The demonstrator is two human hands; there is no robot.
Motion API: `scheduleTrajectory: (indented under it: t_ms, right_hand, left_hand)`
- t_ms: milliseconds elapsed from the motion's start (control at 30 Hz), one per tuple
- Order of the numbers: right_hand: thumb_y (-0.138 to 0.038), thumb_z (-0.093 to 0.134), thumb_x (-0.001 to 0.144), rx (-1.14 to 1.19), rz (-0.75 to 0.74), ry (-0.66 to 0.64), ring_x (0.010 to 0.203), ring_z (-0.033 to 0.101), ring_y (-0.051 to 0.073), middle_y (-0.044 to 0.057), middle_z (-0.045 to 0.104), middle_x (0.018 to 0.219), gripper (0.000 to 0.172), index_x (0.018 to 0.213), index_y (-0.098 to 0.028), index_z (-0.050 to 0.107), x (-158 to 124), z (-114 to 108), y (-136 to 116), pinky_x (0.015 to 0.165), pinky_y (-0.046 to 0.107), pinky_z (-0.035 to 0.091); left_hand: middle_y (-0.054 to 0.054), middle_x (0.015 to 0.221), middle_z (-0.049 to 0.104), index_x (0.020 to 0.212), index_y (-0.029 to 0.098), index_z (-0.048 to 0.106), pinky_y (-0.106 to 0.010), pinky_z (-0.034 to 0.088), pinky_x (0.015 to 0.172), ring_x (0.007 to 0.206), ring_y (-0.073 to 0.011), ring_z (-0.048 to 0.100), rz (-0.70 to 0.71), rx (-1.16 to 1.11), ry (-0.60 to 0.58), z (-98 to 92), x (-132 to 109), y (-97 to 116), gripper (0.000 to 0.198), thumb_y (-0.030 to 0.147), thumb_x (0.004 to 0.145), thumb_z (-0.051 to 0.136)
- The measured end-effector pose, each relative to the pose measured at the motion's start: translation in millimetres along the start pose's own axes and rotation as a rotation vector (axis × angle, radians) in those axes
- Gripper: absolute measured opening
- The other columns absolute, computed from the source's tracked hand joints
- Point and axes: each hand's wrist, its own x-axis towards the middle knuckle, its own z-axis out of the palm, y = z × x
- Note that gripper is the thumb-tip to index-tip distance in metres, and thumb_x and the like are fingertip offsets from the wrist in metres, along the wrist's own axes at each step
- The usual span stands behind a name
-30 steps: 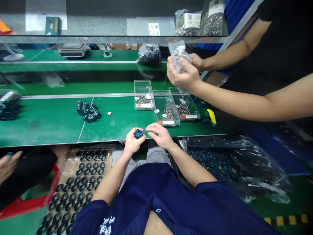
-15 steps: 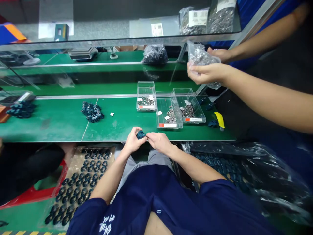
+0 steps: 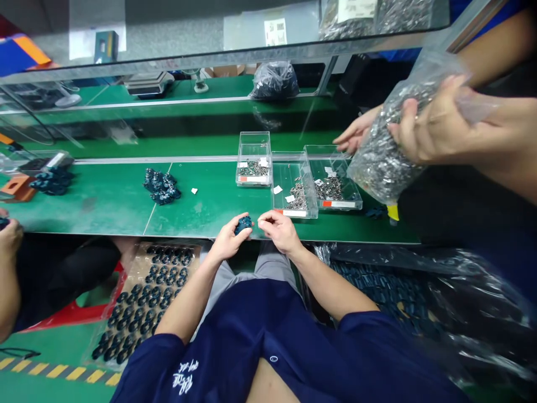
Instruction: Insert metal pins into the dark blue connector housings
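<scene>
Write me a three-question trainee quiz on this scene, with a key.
1. Which of the person's hands holds the dark blue part?
2. How many clear trays of metal bits stand on the bench: a) two, b) three, c) five?
3. True or false: the person's right hand holds the bag.

Key: 1: left hand; 2: b; 3: false, a co-worker's hand holds the bag, apart from the right hand.

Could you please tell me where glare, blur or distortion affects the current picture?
Head view: the co-worker's hand and the bag of metal parts look blurred, probably by motion; head view: glare streaks mark the clear plastic sheeting at lower right; head view: the shelf edge slants and seems to bow slightly, suggesting a wide lens.
</scene>
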Motion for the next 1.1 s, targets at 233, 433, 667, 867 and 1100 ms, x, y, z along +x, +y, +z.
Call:
scheduleTrajectory:
  t_ms: [233,433,667,867,1100]
  right_hand:
    - [-0.037,0.081,0.072,0.183,0.074,-0.119,0.067,0.068,0.016,0.004,0.071,0.078,0.028,0.083,-0.016,0.065,-1.1,6.5,-11.0,0.057,0.026,0.055]
    - [-0.035,0.078,0.077,-0.029,-0.089,-0.172,0.081,0.066,0.016,0.005,0.069,0.092,0.018,0.082,-0.018,0.073,0.9,12.4,-17.5,0.073,0.03,0.056]
    - [-0.032,0.078,0.075,-0.114,-0.065,-0.169,0.083,0.062,0.015,0.002,0.066,0.085,0.015,0.081,-0.018,0.075,12.1,22.0,-7.2,0.083,0.031,0.048]
    - [-0.034,0.076,0.076,-0.147,-0.005,-0.137,0.079,0.061,0.014,0.001,0.067,0.081,0.017,0.08,-0.017,0.073,15.8,28.2,-8.0,0.082,0.031,0.047]
    - [-0.036,0.071,0.08,-0.292,-0.061,-0.108,0.078,0.061,0.014,0.003,0.067,0.083,0.02,0.08,-0.016,0.072,10.5,28.2,2.4,0.078,0.029,0.048]
  left_hand:
    - [-0.007,0.1,0.07,0.137,0.013,0.051,-0.03,0.054,0.072,0.063,-0.0129,0.064,-0.034,-0.069,-0.004,-7.6,-6.6,7.1,0.057,0.039,0.088,0.061]
    - [-0.01,0.104,0.068,0.127,0.013,0.057,-0.028,0.055,0.061,0.076,-0.0178,0.066,-0.056,-0.254,0.002,-9.5,-9.2,6.5,0.052,0.044,0.085,0.064]
    - [-0.005,0.085,0.067,0.127,0.014,0.058,-0.029,0.05,0.066,0.064,-0.0142,0.06,-0.049,-0.235,-0.052,-18.4,-15.2,6.1,0.044,0.041,0.092,0.052]
    - [-0.002,0.081,0.064,0.121,0.016,0.058,-0.026,0.045,0.062,0.061,-0.0127,0.056,-0.008,-0.169,-0.049,-22.1,-18.5,9.4,0.039,0.041,0.092,0.051]
    - [0.001,0.068,0.062,0.102,0.017,0.065,-0.024,0.039,0.054,0.055,-0.0119,0.05,-0.007,-0.039,0.078,-20.4,-14.4,2.0,0.027,0.031,0.08,0.06]
